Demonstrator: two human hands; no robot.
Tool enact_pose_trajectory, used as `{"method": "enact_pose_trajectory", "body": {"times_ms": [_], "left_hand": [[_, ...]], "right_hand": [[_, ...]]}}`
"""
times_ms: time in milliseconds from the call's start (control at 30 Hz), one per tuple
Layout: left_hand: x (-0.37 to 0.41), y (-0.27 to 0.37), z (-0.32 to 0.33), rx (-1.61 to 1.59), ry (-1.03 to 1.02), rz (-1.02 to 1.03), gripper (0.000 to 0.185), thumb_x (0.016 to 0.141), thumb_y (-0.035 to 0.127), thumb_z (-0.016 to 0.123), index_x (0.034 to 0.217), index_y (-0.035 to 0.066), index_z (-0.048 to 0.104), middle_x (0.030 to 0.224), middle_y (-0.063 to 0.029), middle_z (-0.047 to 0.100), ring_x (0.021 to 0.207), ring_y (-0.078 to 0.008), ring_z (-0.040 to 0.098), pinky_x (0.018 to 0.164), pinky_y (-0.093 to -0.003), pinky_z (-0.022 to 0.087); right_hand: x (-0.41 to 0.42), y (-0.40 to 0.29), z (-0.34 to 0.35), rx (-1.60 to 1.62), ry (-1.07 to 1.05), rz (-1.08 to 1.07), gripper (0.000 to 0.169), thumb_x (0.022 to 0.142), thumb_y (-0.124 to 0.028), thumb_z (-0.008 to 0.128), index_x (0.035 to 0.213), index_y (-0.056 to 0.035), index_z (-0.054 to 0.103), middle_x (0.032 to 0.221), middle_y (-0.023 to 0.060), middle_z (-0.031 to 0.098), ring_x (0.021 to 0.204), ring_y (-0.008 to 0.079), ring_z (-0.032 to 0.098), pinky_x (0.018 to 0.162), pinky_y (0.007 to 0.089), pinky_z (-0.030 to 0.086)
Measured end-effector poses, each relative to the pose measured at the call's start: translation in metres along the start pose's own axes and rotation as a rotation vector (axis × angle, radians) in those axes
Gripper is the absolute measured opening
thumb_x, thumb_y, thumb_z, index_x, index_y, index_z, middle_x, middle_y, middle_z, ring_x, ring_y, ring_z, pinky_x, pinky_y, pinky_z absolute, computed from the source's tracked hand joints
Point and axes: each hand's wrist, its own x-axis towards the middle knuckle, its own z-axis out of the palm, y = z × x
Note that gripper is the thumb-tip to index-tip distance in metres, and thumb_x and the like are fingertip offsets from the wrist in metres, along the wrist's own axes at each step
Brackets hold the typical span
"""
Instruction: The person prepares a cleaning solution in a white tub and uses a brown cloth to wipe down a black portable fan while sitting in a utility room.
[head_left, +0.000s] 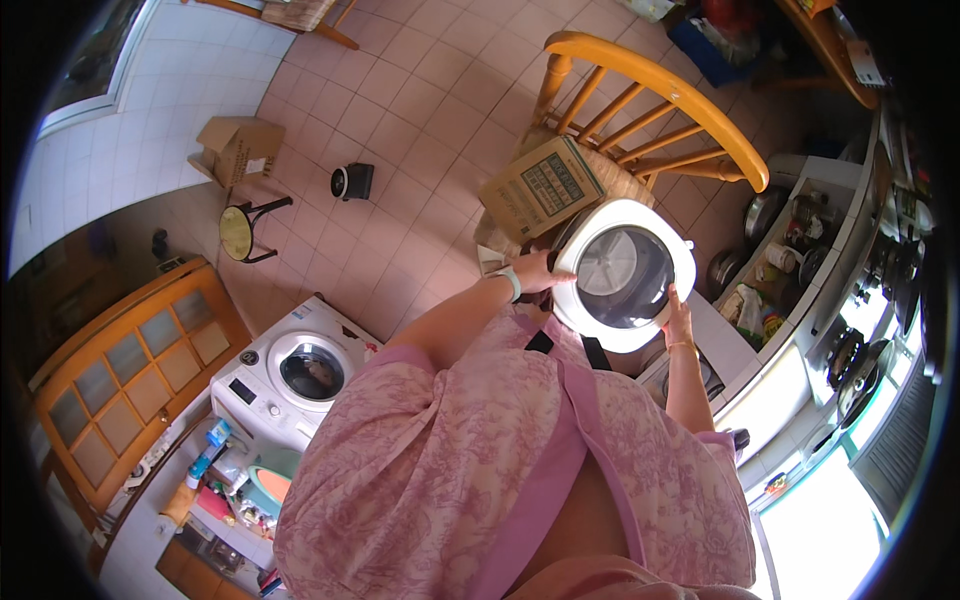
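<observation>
In front of my body is a white, rounded appliance (679, 259) with a round transparent window, its exact kind unclear. A pale disc-like part shows through the window. My left hand (536, 271) grips the appliance's left rim, thumb on top, with a light band on the wrist. On the lower right edge, my right hand (677, 321) holds the rim from the side. Just beyond it, a printed cardboard box (541, 189) lies on the seat of a wooden chair (660, 64). Part of the seat is hidden by the box and the appliance.
A front-loading washing machine (255, 364) stands at the left. A small stool (237, 233), an open cardboard box (240, 150) and a black device (352, 181) are on the tiled floor. To the right runs a counter with open shelves (806, 240) of pots and jars.
</observation>
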Motion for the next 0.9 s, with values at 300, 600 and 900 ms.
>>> {"method": "enact_pose_trajectory", "body": {"times_ms": [300,600,900], "left_hand": [[-0.069,0.041,0.028,-0.333,0.015,0.167,0.087,0.078,0.061,0.069,0.13,-0.006,0.049,0.117,-0.0244,0.062,0.11,-0.0335,0.061,0.094,-0.0379,0.046],[-0.149,0.046,-0.068,-0.389,0.246,0.237,0.085,0.071,0.061,0.073,0.125,-0.003,0.053,0.109,-0.0223,0.066,0.102,-0.0334,0.064,0.088,-0.0393,0.049],[-0.257,-0.059,-0.202,-0.298,0.344,0.003,0.087,0.072,0.058,0.075,0.13,-0.002,0.05,0.115,-0.0226,0.064,0.105,-0.0334,0.063,0.089,-0.0389,0.049]], "right_hand": [[-0.079,-0.096,-0.043,-0.609,0.209,-0.491,0.067,0.093,-0.058,0.051,0.109,0.0066,0.062,0.087,0.0217,0.066,0.086,0.0286,0.063,0.079,0.0384,0.048],[-0.143,-0.154,0.041,-0.608,0.183,-0.666,0.059,0.097,-0.053,0.049,0.102,0.0031,0.065,0.073,0.0077,0.059,0.07,0.0149,0.05,0.065,0.0292,0.042],[-0.174,-0.168,0.251,-0.549,-0.005,-0.698,0.052,0.098,-0.046,0.051,0.111,0.0029,0.064,0.085,0.0068,0.064,0.079,0.0137,0.053,0.072,0.03,0.046]]}}
